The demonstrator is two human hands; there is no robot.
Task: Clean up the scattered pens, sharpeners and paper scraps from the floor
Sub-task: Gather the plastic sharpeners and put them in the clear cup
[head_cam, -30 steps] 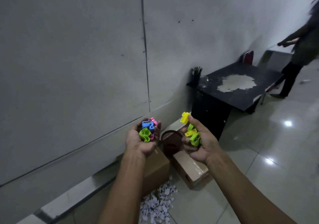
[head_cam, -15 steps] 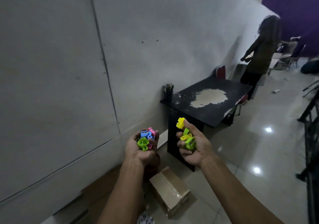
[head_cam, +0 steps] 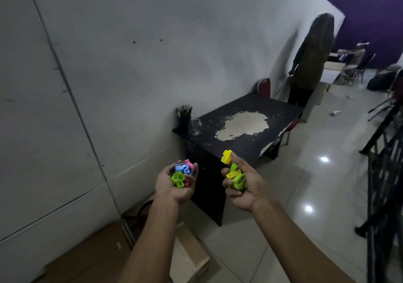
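two hands were raised side by side, palms up, each cupped round a small heap of sharpeners. the left hand (head_cam: 174,184) held its fingers curled about a blue sharpener (head_cam: 180,168), a pink one (head_cam: 189,165) and a green one (head_cam: 177,179), all bunched in the palm. the right hand (head_cam: 244,184) gripped green sharpeners (head_cam: 238,181) and a yellow-green one against its palm, and pinched a yellow sharpener (head_cam: 226,156) at the tips of thumb and forefinger, above the rest. the hands were near each other but apart. beyond them stood a black bench (head_cam: 239,143) against the wall, its top worn to a pale patch, with a dark cup of pens (head_cam: 184,116) at its back corner. cardboard boxes (head_cam: 189,258) lay on the tiled floor (head_cam: 294,228) under the forearms. another person (head_cam: 309,64) stood past the bench, back turned.
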